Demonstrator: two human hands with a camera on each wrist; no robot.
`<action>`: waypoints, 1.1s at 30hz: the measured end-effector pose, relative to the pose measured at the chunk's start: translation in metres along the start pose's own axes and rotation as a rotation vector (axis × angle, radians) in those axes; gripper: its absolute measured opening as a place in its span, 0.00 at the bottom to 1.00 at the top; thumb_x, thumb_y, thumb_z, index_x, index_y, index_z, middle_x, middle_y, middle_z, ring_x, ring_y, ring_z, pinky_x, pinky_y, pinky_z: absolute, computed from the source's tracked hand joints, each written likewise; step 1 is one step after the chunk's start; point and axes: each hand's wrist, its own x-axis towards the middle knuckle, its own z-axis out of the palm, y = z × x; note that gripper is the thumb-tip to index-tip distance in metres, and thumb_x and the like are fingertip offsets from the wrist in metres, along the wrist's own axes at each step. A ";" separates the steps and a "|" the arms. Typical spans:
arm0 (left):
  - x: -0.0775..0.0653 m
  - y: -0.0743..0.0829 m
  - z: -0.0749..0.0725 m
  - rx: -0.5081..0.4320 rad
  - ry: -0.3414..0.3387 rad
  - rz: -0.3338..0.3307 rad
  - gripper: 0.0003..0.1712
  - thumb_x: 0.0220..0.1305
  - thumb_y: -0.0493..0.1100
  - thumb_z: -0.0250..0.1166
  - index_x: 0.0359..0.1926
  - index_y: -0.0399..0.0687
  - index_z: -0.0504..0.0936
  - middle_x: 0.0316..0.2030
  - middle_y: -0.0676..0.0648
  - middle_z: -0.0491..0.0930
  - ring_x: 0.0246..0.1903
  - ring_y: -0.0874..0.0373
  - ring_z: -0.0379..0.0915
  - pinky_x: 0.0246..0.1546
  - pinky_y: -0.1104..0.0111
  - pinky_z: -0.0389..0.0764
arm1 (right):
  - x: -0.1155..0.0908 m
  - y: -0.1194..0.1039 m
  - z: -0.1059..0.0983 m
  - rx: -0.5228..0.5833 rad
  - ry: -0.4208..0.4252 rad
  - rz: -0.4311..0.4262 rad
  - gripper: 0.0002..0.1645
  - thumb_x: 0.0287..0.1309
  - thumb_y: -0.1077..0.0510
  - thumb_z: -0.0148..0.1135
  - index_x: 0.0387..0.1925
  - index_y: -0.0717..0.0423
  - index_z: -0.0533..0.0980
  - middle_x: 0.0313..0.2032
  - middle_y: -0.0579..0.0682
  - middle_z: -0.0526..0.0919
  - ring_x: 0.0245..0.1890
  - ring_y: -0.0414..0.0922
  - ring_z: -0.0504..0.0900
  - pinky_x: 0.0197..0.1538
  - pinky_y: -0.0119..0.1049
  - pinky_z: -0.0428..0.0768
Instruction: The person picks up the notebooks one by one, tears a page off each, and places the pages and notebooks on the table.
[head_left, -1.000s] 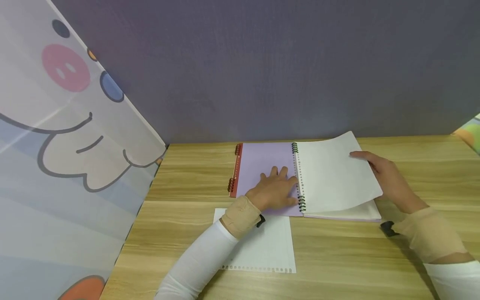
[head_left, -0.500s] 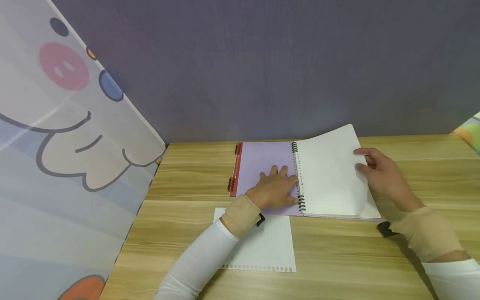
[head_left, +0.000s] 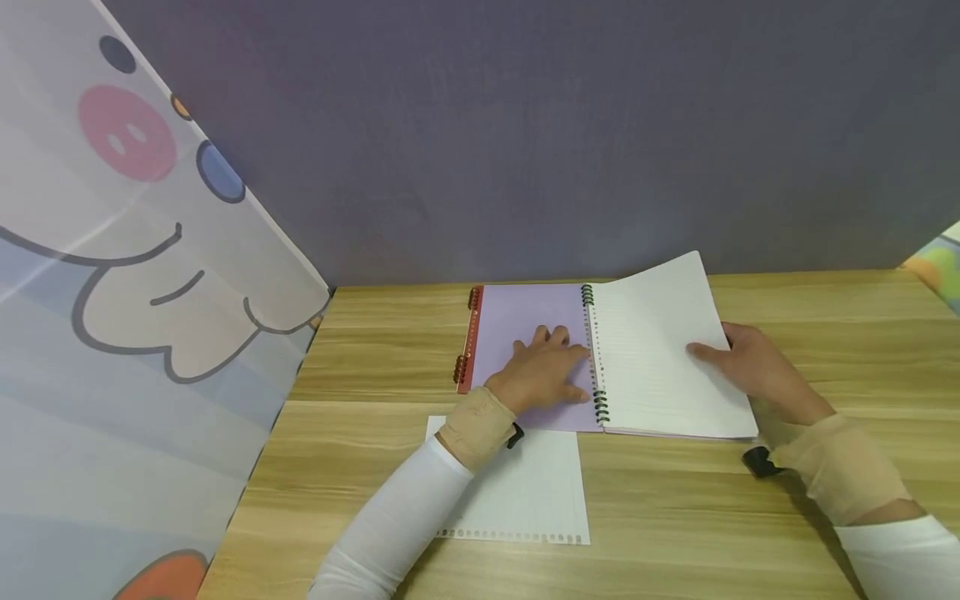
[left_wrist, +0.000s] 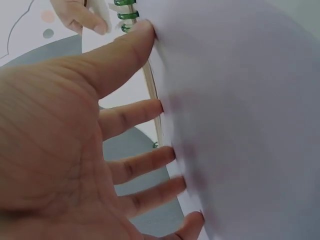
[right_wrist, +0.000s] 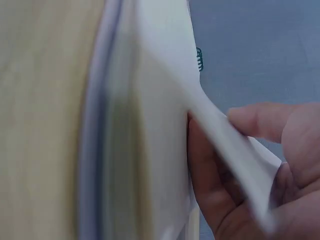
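Observation:
A spiral notebook lies spread on the table, its purple cover (head_left: 502,321) to the left and a white lined page (head_left: 652,358) to the right of the green coils (head_left: 602,406). My left hand (head_left: 542,372) rests on the purple side beside the binding, fingers spread; the left wrist view shows its fingertips (left_wrist: 167,154) touching the surface. At the page's right edge, my right hand (head_left: 759,367) pinches the paper, thumb on top and fingers beneath. The right wrist view shows the bent page (right_wrist: 227,145) between thumb and fingers. The page's upper right corner is raised.
A loose sheet (head_left: 536,492) with a row of punched holes lies in front of the notebook, partly under the left forearm. A red strip (head_left: 466,371) with dark coils shows at the purple cover's left edge. A grey panel (head_left: 570,150) rises behind the wooden table (head_left: 675,517).
My right hand has changed its hold along the page's right edge and shifted slightly toward me. The page's lower corner, lifted earlier, has come down. My left hand has stayed nearly still.

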 end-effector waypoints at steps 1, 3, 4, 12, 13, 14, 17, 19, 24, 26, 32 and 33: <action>0.000 -0.001 0.000 -0.007 0.001 -0.006 0.41 0.48 0.70 0.59 0.64 0.69 0.64 0.59 0.51 0.58 0.55 0.54 0.51 0.43 0.53 0.61 | 0.000 0.000 0.000 0.009 -0.006 0.002 0.48 0.57 0.34 0.51 0.62 0.69 0.58 0.43 0.61 0.76 0.33 0.48 0.76 0.34 0.41 0.73; 0.001 -0.003 0.001 -0.018 0.004 -0.015 0.40 0.47 0.71 0.60 0.63 0.71 0.64 0.62 0.49 0.57 0.57 0.51 0.50 0.45 0.52 0.60 | 0.000 0.002 0.000 0.040 -0.022 0.009 0.46 0.57 0.36 0.52 0.61 0.70 0.59 0.40 0.58 0.77 0.32 0.47 0.76 0.33 0.42 0.74; 0.002 -0.003 0.002 -0.022 0.006 -0.019 0.40 0.47 0.71 0.60 0.63 0.71 0.64 0.63 0.48 0.56 0.57 0.50 0.50 0.45 0.52 0.60 | 0.000 0.002 0.001 0.051 -0.027 0.009 0.45 0.58 0.36 0.52 0.60 0.70 0.59 0.40 0.58 0.77 0.32 0.47 0.76 0.34 0.42 0.74; 0.003 -0.006 0.002 -0.021 0.003 -0.022 0.43 0.45 0.72 0.60 0.64 0.69 0.63 0.65 0.47 0.56 0.61 0.46 0.50 0.49 0.45 0.59 | -0.001 0.002 0.001 0.047 -0.098 0.028 0.49 0.58 0.35 0.51 0.63 0.71 0.55 0.48 0.61 0.73 0.39 0.49 0.74 0.38 0.41 0.72; 0.003 -0.006 0.002 -0.015 0.002 -0.022 0.44 0.45 0.72 0.60 0.64 0.68 0.63 0.65 0.47 0.56 0.61 0.46 0.50 0.49 0.45 0.59 | -0.001 0.002 0.001 0.055 -0.110 0.036 0.50 0.58 0.35 0.51 0.63 0.71 0.54 0.49 0.61 0.73 0.40 0.49 0.74 0.39 0.41 0.72; 0.003 -0.006 0.002 -0.010 0.000 -0.021 0.44 0.45 0.73 0.60 0.64 0.68 0.63 0.64 0.47 0.56 0.61 0.46 0.50 0.49 0.45 0.59 | -0.001 0.002 0.001 0.069 -0.117 0.043 0.50 0.58 0.35 0.51 0.64 0.70 0.53 0.49 0.61 0.72 0.40 0.49 0.74 0.39 0.41 0.72; 0.005 -0.007 -0.001 0.008 -0.004 -0.015 0.45 0.44 0.73 0.60 0.64 0.66 0.63 0.62 0.48 0.59 0.57 0.47 0.53 0.47 0.48 0.61 | -0.002 0.001 0.003 0.142 -0.151 0.055 0.47 0.59 0.38 0.51 0.64 0.70 0.53 0.44 0.59 0.75 0.37 0.49 0.76 0.38 0.43 0.73; 0.009 -0.008 -0.002 0.015 -0.010 -0.013 0.45 0.45 0.72 0.60 0.64 0.65 0.63 0.59 0.49 0.61 0.53 0.49 0.55 0.43 0.51 0.64 | -0.002 0.001 0.004 0.173 -0.175 0.057 0.44 0.60 0.40 0.51 0.63 0.70 0.54 0.41 0.57 0.76 0.36 0.49 0.76 0.37 0.43 0.74; 0.028 -0.014 -0.005 0.036 0.003 -0.040 0.43 0.51 0.69 0.59 0.66 0.61 0.62 0.56 0.52 0.60 0.45 0.52 0.53 0.33 0.61 0.65 | -0.004 -0.001 0.004 0.230 -0.219 0.066 0.40 0.61 0.42 0.51 0.60 0.69 0.57 0.38 0.55 0.76 0.34 0.49 0.77 0.37 0.45 0.74; 0.037 -0.017 -0.007 0.048 0.008 -0.063 0.41 0.52 0.69 0.58 0.64 0.60 0.64 0.56 0.52 0.59 0.45 0.52 0.53 0.33 0.61 0.64 | -0.005 0.000 0.004 0.244 -0.226 0.071 0.38 0.61 0.42 0.51 0.60 0.68 0.57 0.38 0.56 0.76 0.35 0.50 0.77 0.38 0.45 0.74; 0.057 -0.017 -0.017 0.033 -0.002 -0.107 0.35 0.51 0.67 0.60 0.57 0.57 0.70 0.60 0.53 0.59 0.52 0.50 0.56 0.42 0.53 0.65 | -0.003 0.001 0.002 0.245 -0.235 0.060 0.38 0.62 0.42 0.51 0.59 0.69 0.57 0.37 0.56 0.76 0.34 0.50 0.77 0.37 0.45 0.74; 0.060 -0.017 -0.019 0.026 -0.007 -0.107 0.35 0.51 0.66 0.61 0.57 0.56 0.69 0.62 0.54 0.59 0.54 0.49 0.57 0.44 0.51 0.64 | -0.003 0.000 0.001 0.243 -0.234 0.061 0.38 0.62 0.42 0.51 0.59 0.68 0.57 0.37 0.55 0.76 0.34 0.49 0.77 0.37 0.45 0.74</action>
